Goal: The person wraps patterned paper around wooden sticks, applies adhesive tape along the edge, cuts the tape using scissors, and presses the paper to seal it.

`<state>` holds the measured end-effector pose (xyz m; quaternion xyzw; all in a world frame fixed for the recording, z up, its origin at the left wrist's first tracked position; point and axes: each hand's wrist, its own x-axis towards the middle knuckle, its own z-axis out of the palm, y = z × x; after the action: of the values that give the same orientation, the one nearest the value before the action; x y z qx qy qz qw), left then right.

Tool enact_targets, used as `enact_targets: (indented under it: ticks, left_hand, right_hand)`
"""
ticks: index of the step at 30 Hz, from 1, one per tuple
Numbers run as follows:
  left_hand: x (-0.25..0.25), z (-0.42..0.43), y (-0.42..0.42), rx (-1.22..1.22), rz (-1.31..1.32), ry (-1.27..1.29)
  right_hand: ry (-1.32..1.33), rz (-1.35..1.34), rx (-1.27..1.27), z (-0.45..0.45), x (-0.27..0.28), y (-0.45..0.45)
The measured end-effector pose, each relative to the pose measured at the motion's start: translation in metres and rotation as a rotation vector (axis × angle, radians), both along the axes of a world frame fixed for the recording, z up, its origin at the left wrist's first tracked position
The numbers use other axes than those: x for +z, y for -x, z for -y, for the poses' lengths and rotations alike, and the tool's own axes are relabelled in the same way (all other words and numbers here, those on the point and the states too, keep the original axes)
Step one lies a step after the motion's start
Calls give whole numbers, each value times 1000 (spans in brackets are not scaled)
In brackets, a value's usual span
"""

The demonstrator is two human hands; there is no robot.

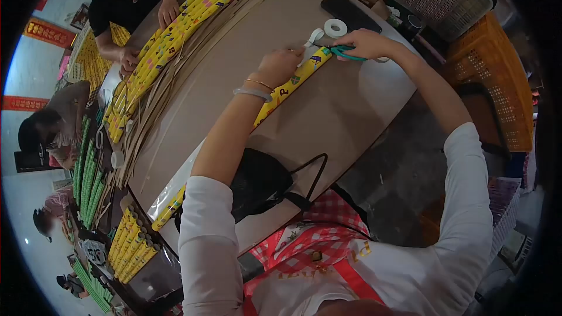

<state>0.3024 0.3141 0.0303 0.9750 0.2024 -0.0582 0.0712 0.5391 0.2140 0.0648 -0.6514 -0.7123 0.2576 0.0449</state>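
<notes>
A long yellow printed tube [291, 86] lies slantwise on the table, its far end between my hands. Its middle is hidden by my left forearm and a black bag. My left hand [278, 68] is closed beside that far end, its fingertips on a strip of white tape [314, 37]. Teal-handled scissors [349, 54] are gripped in my right hand [365, 45], their blades pointing at the tape and the tube's end. Just beyond the scissors lies a white tape roll [335, 28].
A black bag [260, 181] rests at the table's near edge. A dark phone-like slab [350, 13] lies at the far right. Bundled yellow tubes [170, 52] and brown strips [175, 61] line the left side, where another person's hands [130, 58] work. Orange crates [492, 82] stand right.
</notes>
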Motion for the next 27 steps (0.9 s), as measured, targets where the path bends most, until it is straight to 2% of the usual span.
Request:
enact_targets:
  ticks: [1,3,5,8,9,10,13,15,18,20,22,24,27]
  left_hand:
    - [-4,-2,2,1,-1,-2]
    - [-11,-6,6,-170,201,-121]
    - [-18,-9,2,-142,192,-133]
    - [-13,-5,7,-146,227,-125]
    - [-10,-2,8,-134,238,-100]
    - [-6,-3,4,-119,130,-105]
    - [-4,-2,6,-140,155,-133]
    - [-3,0,9,-194,278,-149]
    - [-4,-3,6,-162,201,-130]
    - [-3,-2,3,-84,105,-51]
    - [-5,-4,4,-108,100,-64]
    - [-6,-5,3,-157,142,-150]
    - [-1,-12,0,-222,143,-126]
  right_hand:
    - [11,-23,-26,0,-1,1]
    - [52,-31,-25,0,0,2]
    - [106,-18,-4,-1,4,3]
    - [-27,-54,71,2,0,0]
    - [4,-75,60,2,3,2]
    - [35,-97,49,2,7,5]
    - [72,-62,-10,4,7,5]
    - [26,-75,4,3,1,0]
    - [-84,-68,66,-1,-14,-9]
    - [16,-22,26,2,3,1]
    - [49,-79,-3,5,1,1]
    - [-50,-20,-6,5,-4,0]
    - [-131,80,-43,15,-9,5]
